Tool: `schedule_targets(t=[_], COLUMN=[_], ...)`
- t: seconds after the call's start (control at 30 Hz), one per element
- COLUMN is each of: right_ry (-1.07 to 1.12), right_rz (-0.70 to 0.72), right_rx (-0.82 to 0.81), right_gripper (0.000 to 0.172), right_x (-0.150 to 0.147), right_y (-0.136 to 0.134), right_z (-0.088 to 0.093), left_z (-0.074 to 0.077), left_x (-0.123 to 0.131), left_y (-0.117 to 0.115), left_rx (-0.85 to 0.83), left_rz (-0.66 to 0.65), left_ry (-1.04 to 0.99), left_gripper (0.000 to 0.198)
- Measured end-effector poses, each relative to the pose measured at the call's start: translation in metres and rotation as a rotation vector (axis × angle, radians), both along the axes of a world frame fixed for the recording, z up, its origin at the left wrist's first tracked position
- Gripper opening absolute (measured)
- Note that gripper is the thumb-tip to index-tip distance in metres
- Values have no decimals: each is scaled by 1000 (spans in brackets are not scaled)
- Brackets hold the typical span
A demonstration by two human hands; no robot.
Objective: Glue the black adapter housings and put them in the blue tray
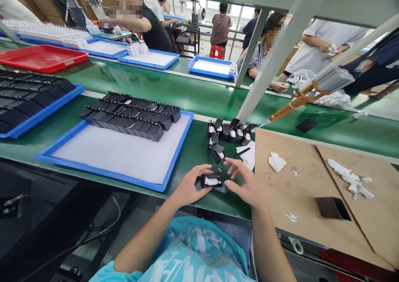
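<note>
My left hand [190, 187] grips a small black plastic case [212, 181] by its left end, thumb below and fingers above. White material shows inside the case's open top. To its right, my right hand [241, 181] has its fingers apart and curved, with nothing in them. Just beyond both hands stands a cluster of similar black cases [230, 131], several with lids raised and white material inside. A white paper piece [247, 154] with a thin black strip [242, 152] on it lies past my right fingers.
Left is a blue tray [164, 182] bearing rows of black cases [131, 113]. Cardboard [299, 199] on the right holds a dark hollow box [332, 208] and white scraps [349, 176]. An orange dispensing gun [288, 109] hangs above. Several people work beyond the green belt [174, 82].
</note>
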State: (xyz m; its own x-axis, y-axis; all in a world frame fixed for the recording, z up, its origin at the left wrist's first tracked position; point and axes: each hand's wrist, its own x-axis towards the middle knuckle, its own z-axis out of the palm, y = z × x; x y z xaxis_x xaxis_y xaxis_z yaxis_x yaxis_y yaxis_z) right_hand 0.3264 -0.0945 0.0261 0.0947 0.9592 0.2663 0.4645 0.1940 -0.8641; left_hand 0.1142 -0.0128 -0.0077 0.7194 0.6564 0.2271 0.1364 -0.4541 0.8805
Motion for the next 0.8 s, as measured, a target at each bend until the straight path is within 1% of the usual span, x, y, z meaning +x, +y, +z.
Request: schedule_targets(t=[0.03,0.07,0.13,0.2,0.27,0.37,0.5,0.7,0.8], right_ry=[-72,-132,-191,-198,-179,-159,-155,-160,-169], right_rz=[40,53,31,-4,-20,-22,-16,-14,-26], right_rx=[-43,-61,-40,5,40,85,112,119,120], right_gripper=[52,52,43,32,26,23,23,23,21], right_x=[-5,-9,-14,-16,-16,-18,-20,-19,-19], right_y=[-2,-3,-5,-5,-4,-3,-2,-2,-1], right_z=[-2,-5,-11,-17,-22,-26,-27,-30,-30], left_z=[1,1,1,1,2,4,3,5,6], left_x=[0,0,-1,0,1,2,2,3,3], left_y=[0,0,0,0,0,0,1,2,3], left_rx=[3,6,2,-26,-68,-103,-104,-13,-10], left_rz=[-15,-26,-31,-22,-16,-11,-14,-4,9], left_ry=[-4,-5,3,25,50,69,87,133,155], left_gripper=[58,58,58,59,60,60,59,32,29])
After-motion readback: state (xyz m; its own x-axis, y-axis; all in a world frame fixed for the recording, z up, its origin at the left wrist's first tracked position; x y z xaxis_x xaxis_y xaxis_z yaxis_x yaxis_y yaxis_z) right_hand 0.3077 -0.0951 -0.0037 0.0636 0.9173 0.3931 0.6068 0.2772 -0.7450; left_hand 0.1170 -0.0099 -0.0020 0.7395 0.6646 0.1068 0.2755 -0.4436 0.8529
